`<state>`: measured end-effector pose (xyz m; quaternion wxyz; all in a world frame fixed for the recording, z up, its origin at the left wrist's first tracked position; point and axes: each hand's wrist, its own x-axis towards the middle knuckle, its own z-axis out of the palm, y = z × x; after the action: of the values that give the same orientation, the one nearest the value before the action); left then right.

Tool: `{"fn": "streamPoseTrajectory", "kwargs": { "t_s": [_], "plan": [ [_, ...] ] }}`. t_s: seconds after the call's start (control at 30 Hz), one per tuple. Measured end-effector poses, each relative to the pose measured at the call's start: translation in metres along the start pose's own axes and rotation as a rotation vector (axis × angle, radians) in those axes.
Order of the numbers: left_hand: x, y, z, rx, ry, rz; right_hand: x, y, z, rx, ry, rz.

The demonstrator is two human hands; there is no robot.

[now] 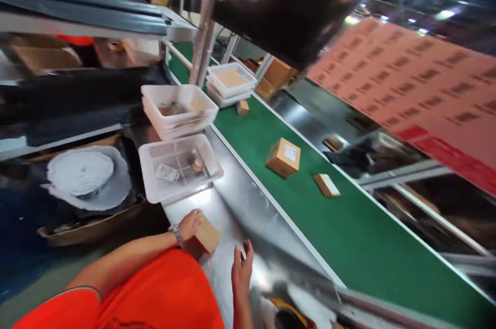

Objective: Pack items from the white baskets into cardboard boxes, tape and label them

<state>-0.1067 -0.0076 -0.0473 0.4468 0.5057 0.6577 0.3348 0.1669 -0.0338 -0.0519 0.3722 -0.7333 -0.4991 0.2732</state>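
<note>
My left hand (190, 224), with a watch at the wrist, grips the far end of a small brown cardboard box (208, 236) on the steel worktop (228, 205). Apart from the box, to its right, my right hand (243, 264) is raised over the worktop with its fingers spread and nothing in them. Beyond the left hand stands a white perforated basket (149, 179), holding a tape roll (197, 164) and a white label sheet (167, 173). Near my right forearm sits a blurred black and yellow object (290, 313) whose kind I cannot make out.
A green conveyor belt (321, 225) runs alongside the worktop, carrying a labelled carton (283, 157) and smaller boxes (326, 185). Stacked white baskets (180, 112) stand farther back. A carton with white rolls (85, 174) is at left. A dark screen (279, 9) hangs overhead.
</note>
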Motion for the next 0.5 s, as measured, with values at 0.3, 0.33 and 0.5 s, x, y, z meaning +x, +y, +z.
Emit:
{"fn": "streamPoseTrajectory", "kwargs": {
  "t_s": [0.3, 0.33, 0.5],
  "plan": [
    [0.01, -0.019, 0.012, 0.06, -0.018, 0.065, -0.026, 0.103, -0.085, -0.412, 0.472, 0.164],
    [0.012, -0.017, 0.013, 0.068, -0.03, 0.075, -0.03, 0.107, -0.086, -0.417, 0.493, 0.177],
    [0.021, 0.002, 0.025, 0.108, -0.086, 0.132, -0.028, 0.085, -0.101, -0.418, 0.52, 0.266]
  ]
}}
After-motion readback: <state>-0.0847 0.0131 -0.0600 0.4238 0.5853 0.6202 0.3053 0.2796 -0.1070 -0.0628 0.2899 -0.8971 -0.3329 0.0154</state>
